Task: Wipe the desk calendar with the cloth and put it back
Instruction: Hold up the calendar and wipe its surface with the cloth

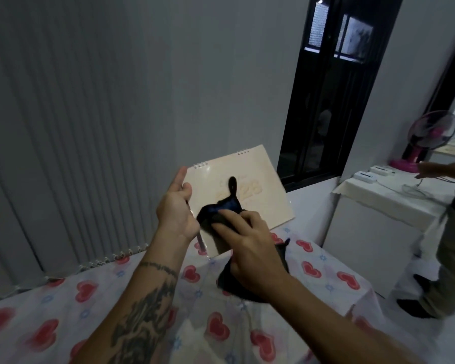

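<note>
A cream desk calendar [263,203] with a spiral binding along its top is held up in the air above the table, its front cover facing me. My left hand [175,210] grips the calendar's left edge, index finger stretched up along it. My right hand [250,248] presses a dark cloth [221,208] against the lower left of the cover. Part of the cloth sticks up over the printed numbers, and the rest hangs below my right palm.
A table with a heart-patterned cloth [313,269] lies below the hands. Grey vertical blinds [63,127] hang at left, a dark window [334,101] behind. At right a person [447,232] stands by a white cabinet [373,232] with a pink fan [428,137].
</note>
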### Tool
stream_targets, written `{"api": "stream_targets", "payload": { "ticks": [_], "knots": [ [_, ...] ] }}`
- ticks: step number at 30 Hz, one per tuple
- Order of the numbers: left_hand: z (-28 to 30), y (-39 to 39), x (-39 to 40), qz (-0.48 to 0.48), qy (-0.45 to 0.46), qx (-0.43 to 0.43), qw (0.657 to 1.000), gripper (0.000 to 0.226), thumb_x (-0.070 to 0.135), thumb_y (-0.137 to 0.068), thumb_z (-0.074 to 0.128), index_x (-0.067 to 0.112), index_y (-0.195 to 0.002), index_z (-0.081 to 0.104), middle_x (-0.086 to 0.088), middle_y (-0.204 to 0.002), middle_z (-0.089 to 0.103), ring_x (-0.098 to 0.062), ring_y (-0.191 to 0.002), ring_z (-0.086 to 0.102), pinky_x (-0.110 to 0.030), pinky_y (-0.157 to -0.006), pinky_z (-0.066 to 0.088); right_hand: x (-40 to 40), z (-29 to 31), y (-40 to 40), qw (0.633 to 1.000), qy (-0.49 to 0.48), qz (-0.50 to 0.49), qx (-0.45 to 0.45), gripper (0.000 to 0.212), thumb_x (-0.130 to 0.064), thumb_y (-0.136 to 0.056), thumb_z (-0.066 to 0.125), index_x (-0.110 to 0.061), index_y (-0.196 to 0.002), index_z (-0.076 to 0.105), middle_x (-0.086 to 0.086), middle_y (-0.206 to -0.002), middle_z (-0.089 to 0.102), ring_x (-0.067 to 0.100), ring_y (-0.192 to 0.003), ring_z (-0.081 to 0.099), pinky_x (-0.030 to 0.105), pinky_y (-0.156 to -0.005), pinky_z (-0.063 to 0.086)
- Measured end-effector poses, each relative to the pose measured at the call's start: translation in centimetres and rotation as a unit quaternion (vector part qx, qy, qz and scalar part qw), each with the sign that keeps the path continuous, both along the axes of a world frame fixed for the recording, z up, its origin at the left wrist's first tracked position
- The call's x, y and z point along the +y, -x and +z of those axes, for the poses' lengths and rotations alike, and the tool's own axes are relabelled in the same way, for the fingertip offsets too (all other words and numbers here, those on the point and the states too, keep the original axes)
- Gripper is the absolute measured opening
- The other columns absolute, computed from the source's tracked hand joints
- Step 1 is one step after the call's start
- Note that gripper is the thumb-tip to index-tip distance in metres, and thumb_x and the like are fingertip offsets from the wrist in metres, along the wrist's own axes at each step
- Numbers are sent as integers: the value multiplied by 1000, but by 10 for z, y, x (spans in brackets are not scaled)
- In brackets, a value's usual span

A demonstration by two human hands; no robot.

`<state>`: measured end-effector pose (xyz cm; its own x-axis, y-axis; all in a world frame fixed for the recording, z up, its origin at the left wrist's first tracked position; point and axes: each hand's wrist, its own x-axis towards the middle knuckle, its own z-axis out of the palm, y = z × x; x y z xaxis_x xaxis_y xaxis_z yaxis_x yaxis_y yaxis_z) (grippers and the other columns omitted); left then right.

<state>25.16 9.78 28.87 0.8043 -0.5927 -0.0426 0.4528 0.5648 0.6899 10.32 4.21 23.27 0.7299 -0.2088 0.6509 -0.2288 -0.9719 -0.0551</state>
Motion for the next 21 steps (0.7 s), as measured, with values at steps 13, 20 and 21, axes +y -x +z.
{"api": "stream_targets", "payload": {
  "ticks": [13, 20, 21],
  "knots": [
    [8, -5, 6, -5, -1, 8, 1000, 45, 5, -102, 42, 31, -134, 61, -4, -117, 69, -22, -92, 67, -36, -68, 59, -10, 7, 4, 998, -50, -26, -31, 56, -6, -71, 53, -17, -125, 62, 2, -137, 55, 31, -102, 48, 42, -81, 46],
    [6, -6, 9, 7, -8, 20, 1000, 44, 7, -101, 45, 36, -129, 64, 2, -106, 70, -18, -77, 65, -29, -52, 57, -22, 11, 2, 985, -99, -119, -72, 58, 3, -77, 54, -19, -130, 58, 1, -139, 53, 29, -102, 45, 44, -85, 45],
    [7, -6, 8, 10, -9, 19, 1000, 43, 8, -101, 46, 36, -128, 65, 1, -107, 70, -18, -78, 66, -29, -54, 57, -14, 8, 0, 989, -87, -98, -71, 58, 2, -75, 55, -19, -129, 59, 0, -138, 54, 28, -102, 46, 41, -83, 45]
  ]
}}
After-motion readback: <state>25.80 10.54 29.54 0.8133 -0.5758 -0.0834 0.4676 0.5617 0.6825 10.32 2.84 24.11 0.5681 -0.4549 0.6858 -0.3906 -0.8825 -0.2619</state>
